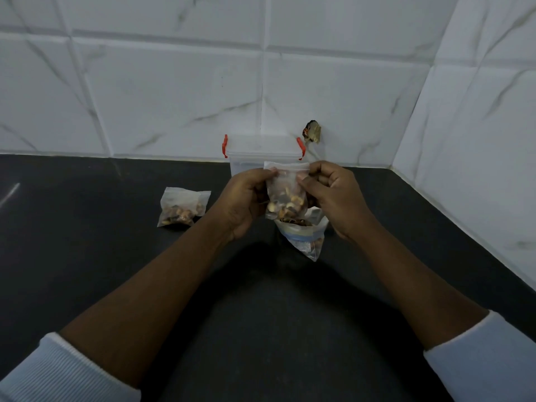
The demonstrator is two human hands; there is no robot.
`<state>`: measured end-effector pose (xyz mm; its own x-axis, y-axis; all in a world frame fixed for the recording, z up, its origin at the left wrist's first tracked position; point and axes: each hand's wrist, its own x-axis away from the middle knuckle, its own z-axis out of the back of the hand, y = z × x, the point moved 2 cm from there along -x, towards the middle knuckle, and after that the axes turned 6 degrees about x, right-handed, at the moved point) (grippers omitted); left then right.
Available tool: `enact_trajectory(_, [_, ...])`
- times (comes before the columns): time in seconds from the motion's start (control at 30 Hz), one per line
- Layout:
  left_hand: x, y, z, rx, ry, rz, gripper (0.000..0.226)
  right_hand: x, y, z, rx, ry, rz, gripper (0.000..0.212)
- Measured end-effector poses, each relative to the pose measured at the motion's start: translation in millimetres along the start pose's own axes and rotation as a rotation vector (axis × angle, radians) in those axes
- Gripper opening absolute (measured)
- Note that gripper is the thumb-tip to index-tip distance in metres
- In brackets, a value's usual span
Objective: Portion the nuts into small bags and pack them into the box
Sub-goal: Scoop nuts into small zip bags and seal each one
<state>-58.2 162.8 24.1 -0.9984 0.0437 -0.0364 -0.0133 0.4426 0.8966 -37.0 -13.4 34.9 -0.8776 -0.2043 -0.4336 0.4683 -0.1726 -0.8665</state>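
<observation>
Long-sleeved top, both arms in frame. Left sleeve (58, 372): pale blue-white knit, fine ribbing, thick rolled cuff edge. Right sleeve (490, 361): same pale fabric, smoother look, lighter rim at cuff. Cuffs end mid-forearm, forearms bare beyond. Left hand (246, 198), right hand (336, 195): bare.

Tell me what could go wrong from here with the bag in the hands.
1. The left hand and right hand pinch only the top edge of the held bag. If the seal is not fully pressed, nuts may spill onto the counter.
2. The big nut bag seems open right beneath the hands, so a bump might tip it.
3. The box has its lid on, so packing will need a free hand first.
</observation>
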Motion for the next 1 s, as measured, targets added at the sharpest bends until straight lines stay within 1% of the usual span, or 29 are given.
enact_trajectory(0.07, [0.2, -0.3, -1.2, 0.025, 0.002, 0.020, 0.022, -0.8, 0.2, 1.1, -0.002, 0.011, 0.010, 0.006])
enact_trajectory(0.17, [1.3, -0.5, -3.1, 0.002, 0.003, 0.020, 0.020, -0.5, -1.4, 1.9, -0.007, 0.004, 0.040, 0.019])
enact_trajectory(0.23, [1.9, -1.2, -4.0, -0.004, -0.001, 0.024, 0.020, 0.0, -2.0, 1.6, -0.009, 0.000, 0.052, 0.016])
enact_trajectory(0.33, [2.0, -0.9, -4.6, 0.036, -0.001, 0.037, 0.023, -1.1, 0.1, 0.6, -0.037, 0.018, 0.017, 0.010])
enact_trajectory(0.5, [2.8, -0.1, -5.5, 0.027, -0.012, 0.015, 0.027, -3.3, 2.0, 1.7, -0.032, 0.062, -0.004, 0.012])
enact_trajectory(0.63, [2.1, 0.9, -3.3, 0.014, 0.007, -0.022, 0.028, -2.8, 0.1, 2.7, -0.077, 0.035, -0.004, 0.011])
enact_trajectory(0.77, [1.3, 1.4, -2.0, -0.038, -0.012, -0.055, 0.027, -3.2, 2.3, 2.4, -0.107, 0.025, -0.006, 0.010])
enact_trajectory(1.0, [4.1, 3.4, -7.3, -0.120, -0.042, -0.128, 0.010, -1.8, 0.2, -0.8, -0.155, -0.005, 0.018, 0.012])
